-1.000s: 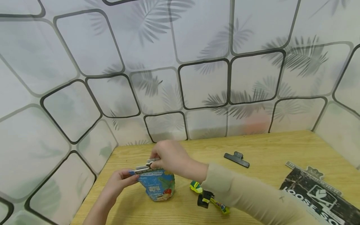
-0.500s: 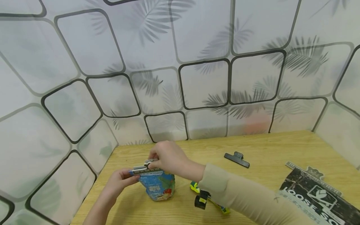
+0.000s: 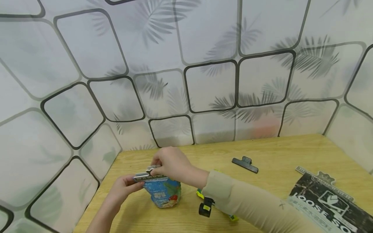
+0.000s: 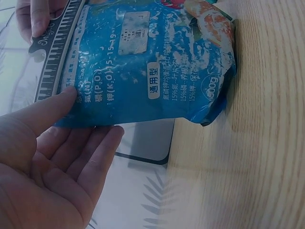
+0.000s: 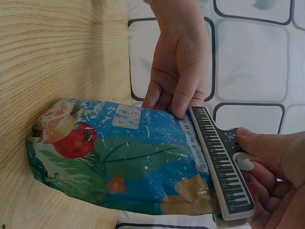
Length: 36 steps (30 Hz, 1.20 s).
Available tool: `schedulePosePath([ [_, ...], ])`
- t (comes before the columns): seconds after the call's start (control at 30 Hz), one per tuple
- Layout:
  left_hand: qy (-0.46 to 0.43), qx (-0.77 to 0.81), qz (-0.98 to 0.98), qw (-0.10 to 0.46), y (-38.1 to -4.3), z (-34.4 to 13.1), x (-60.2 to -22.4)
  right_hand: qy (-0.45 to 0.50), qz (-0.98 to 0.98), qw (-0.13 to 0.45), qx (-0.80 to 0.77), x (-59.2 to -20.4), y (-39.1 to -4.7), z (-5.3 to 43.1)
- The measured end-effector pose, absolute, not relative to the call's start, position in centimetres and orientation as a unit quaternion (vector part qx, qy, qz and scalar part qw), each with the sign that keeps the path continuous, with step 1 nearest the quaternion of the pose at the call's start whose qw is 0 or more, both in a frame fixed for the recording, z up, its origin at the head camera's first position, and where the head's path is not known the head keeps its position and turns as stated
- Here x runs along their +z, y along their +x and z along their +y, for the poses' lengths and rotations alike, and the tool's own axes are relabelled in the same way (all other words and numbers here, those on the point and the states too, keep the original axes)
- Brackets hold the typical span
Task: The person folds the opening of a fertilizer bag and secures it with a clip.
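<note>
A blue plastic bag [image 3: 160,193] with vegetable pictures and white printing stands upright on the wooden table [image 3: 137,220]. Across its top edge lies a bag clip [image 5: 221,162] patterned with piano keys. My right hand [image 3: 172,165] pinches the clip's dark handle between thumb and fingers. At the bag's upper left corner, my left hand [image 3: 123,191] pinches the plastic, its thumb on the near face just below the clip. The right wrist view shows the clip spanning most of the bag's mouth, with the left fingertips [image 5: 180,110] beside one end.
A black clip [image 3: 245,165] lies farther back on the table. At the right is a black pouch [image 3: 320,202] with another piano-key clip [image 3: 324,183] on its top. My right sleeve [image 3: 242,197] partly covers a yellow-green item [image 3: 199,193]. A patterned wall [image 3: 212,87] stands behind the table.
My right hand has moved slightly left with the clip along the bag's top, bringing the clip's end closer to the left fingers. The left hand and bag stay nearly still.
</note>
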<state>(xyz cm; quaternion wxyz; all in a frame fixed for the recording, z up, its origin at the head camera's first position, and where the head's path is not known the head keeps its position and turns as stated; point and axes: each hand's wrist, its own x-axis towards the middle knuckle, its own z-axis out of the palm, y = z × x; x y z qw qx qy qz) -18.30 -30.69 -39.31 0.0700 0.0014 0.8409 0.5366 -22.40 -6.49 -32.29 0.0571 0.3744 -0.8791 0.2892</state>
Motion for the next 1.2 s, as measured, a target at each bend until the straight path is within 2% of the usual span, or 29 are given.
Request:
schedulePosePath([
  [1.2, 0.011, 0.537, 0.839, 0.080, -18.31, -30.81, -39.34, 0.377, -0.884, 0.040, 0.273, -32.89, -22.92, -6.81],
])
